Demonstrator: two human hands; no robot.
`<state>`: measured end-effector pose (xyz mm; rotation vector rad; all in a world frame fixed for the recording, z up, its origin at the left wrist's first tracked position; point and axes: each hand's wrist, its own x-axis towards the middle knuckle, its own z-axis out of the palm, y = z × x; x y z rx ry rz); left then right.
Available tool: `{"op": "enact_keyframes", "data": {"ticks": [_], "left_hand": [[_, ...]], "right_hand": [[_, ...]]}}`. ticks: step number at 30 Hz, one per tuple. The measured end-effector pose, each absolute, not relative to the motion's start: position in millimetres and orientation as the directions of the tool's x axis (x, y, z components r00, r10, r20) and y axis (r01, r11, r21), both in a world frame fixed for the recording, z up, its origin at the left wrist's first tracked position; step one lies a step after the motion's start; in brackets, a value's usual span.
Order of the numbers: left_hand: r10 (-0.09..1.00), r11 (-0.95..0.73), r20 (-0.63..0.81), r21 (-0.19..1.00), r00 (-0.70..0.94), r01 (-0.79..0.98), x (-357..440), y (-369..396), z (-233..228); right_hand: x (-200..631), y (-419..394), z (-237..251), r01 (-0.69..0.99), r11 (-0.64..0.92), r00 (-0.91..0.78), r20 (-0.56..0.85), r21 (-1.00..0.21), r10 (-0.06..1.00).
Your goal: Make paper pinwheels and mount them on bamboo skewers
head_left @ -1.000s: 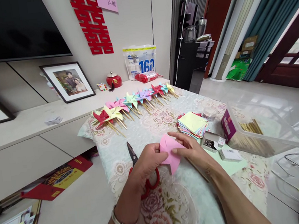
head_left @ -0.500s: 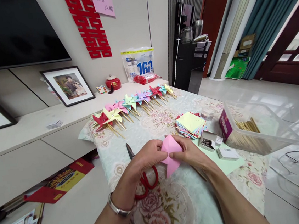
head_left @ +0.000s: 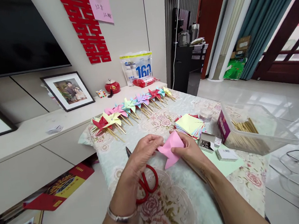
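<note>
A folded pink paper [head_left: 172, 151] is held above the flowered tablecloth [head_left: 175, 202] between both hands. My left hand [head_left: 143, 153] pinches its left edge with thumb and fingertips. My right hand [head_left: 189, 150] grips its right side from below. Red-handled scissors [head_left: 143, 178] lie on the cloth under my left hand. A stack of coloured paper squares [head_left: 190, 125] sits just beyond my right hand.
A row of finished paper pinwheels [head_left: 131, 108] on sticks lies along the table's far edge. A clear plastic box [head_left: 250, 130] with wooden sticks stands at the right, with small boxes of pins [head_left: 208, 143] beside it. A low cabinet with framed photos [head_left: 68, 90] runs along the left.
The pink paper has been turned and lifted slightly between both hands; my left fingers have shifted along its edge. The view has dropped a little.
</note>
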<state>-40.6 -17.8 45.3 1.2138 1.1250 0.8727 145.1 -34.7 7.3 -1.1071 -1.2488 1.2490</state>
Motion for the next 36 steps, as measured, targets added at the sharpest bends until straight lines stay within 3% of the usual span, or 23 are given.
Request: {"op": "enact_keyframes", "data": {"ticks": [3,8,15,26,31,36], "left_hand": [[0.975,0.193,-0.174,0.971,0.139,-0.138,-27,-28,38],[0.979,0.196,-0.159,0.909,0.129,-0.368,7,-36,11],[0.988,0.153,-0.149,0.921,0.038,-0.359,12,-33,-12],[0.987,0.117,-0.148,0.930,-0.062,-0.348,3,-43,3],[0.979,0.182,-0.204,0.890,-0.007,-0.418,-1,-47,2],[0.976,0.212,-0.205,0.850,0.067,-0.483,-2,-50,4]], "right_hand": [[143,-32,6,-0.125,0.085,0.040,0.081,-0.988,0.996],[140,-30,3,-0.150,0.154,0.118,0.137,-0.977,0.983],[136,-31,2,-0.195,0.104,0.088,0.088,-0.975,0.992],[130,-33,-4,-0.209,0.039,0.022,0.035,-0.977,0.999],[131,-36,2,-0.304,-0.036,-0.107,-0.004,-0.952,0.994],[132,-37,4,-0.365,-0.049,-0.128,-0.002,-0.930,0.992]]}}
